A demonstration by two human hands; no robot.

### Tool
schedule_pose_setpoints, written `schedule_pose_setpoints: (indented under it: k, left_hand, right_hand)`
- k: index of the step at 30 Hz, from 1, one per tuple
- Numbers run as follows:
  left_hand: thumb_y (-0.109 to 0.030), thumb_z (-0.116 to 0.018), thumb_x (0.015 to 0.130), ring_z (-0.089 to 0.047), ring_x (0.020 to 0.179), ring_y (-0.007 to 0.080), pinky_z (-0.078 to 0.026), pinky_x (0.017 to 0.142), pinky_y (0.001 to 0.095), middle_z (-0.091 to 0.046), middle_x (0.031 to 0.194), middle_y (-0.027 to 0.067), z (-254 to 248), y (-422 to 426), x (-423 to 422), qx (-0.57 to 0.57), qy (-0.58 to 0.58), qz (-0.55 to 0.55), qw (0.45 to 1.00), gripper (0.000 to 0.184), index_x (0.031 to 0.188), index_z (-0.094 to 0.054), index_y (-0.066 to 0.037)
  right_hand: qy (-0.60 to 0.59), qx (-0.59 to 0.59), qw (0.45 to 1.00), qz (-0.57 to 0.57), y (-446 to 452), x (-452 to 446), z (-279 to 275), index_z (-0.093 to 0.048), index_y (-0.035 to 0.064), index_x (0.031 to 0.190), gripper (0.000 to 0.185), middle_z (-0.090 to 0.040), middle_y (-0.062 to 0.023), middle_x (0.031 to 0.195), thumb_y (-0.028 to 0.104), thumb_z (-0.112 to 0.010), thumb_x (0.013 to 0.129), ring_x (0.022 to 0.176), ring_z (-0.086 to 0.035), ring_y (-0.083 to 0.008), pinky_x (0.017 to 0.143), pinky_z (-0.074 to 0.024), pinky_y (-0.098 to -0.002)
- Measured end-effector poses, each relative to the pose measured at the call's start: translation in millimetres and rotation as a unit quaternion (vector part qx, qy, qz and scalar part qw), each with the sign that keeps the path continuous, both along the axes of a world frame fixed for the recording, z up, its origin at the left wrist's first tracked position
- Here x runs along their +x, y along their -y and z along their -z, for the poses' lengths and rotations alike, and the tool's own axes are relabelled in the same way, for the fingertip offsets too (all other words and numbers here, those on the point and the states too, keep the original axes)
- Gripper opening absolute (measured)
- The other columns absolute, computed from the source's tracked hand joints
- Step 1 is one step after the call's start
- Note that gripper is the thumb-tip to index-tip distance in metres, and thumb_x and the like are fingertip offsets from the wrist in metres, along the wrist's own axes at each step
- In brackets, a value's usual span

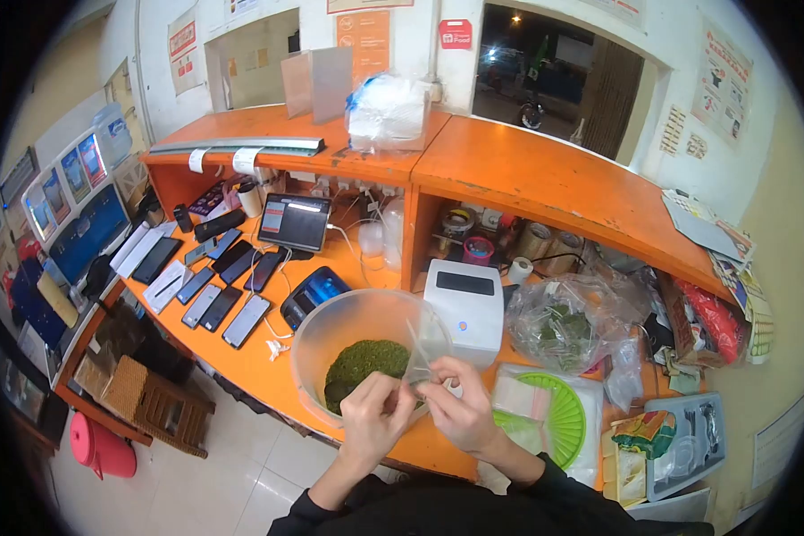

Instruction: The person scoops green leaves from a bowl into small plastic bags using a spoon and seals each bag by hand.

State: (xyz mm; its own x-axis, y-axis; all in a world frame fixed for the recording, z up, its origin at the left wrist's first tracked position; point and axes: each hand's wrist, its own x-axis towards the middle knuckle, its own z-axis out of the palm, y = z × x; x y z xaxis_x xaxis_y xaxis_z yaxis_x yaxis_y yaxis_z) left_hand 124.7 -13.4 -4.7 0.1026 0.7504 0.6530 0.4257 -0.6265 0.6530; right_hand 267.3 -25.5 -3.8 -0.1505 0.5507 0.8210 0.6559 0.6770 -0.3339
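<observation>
Head view: Your left hand [460,409] and right hand [372,422] meet at the near rim of the translucent tub [309,350]. Each grip is narrow, its fingertips closed on the small clear bag [421,356], which stands upright between them. The step in hand appears to be fingertip handling of the bag's edge; such thin film calls for light, even pressure. Chopped green leaves [366,357] lie inside the tub. Flat clear packets [520,397] rest on the green ribbed tray [570,413], beside your left hand.

Bright, even indoor light; small glare through dark window; fisheye curvature, black vignetted corners
</observation>
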Motion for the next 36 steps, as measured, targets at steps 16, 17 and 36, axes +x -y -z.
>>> schedule_pose_setpoints:
  k: [16,17,36]
  left_hand:
    - [-0.027,-0.077,0.06,-0.053,0.107,0.0172,-0.026,0.1,0.0428,-0.057,0.114,0.0038,-21,-10,-44,0.143,-0.226,-0.022,0.963,0.065,0.117,-0.055,-0.008]
    - [-0.026,-0.077,0.06,-0.053,0.106,0.0179,-0.026,0.1,0.043,-0.057,0.112,0.0041,-22,-10,-48,0.133,-0.207,-0.032,0.969,0.063,0.116,-0.055,-0.008]
    - [-0.039,-0.07,0.066,-0.038,0.122,0.0248,-0.022,0.107,0.0449,-0.042,0.124,0.0132,50,48,-141,-0.062,0.408,-0.104,0.905,0.079,0.126,-0.041,0.002]
  right_hand:
    - [0.046,-0.216,0.95,-0.221,-32,-12,-49,-0.059,-0.0003,0.084,0.014,-0.05,-0.0135,0.11,0.004,-0.068,0.073,0.084,-0.061,-0.024,0.074,-0.0481,-0.0309]
    - [0.052,-0.202,0.948,-0.24,-38,-16,-50,-0.058,0.0,0.083,0.013,-0.05,-0.0134,0.109,0.004,-0.067,0.074,0.083,-0.061,-0.0239,0.073,-0.048,-0.031]
    - [0.544,-0.319,0.726,-0.275,-187,-66,109,-0.062,-0.0032,0.079,0.013,-0.057,-0.0189,0.093,0.002,-0.061,0.067,0.088,-0.059,-0.0337,0.072,-0.0486,-0.0426]
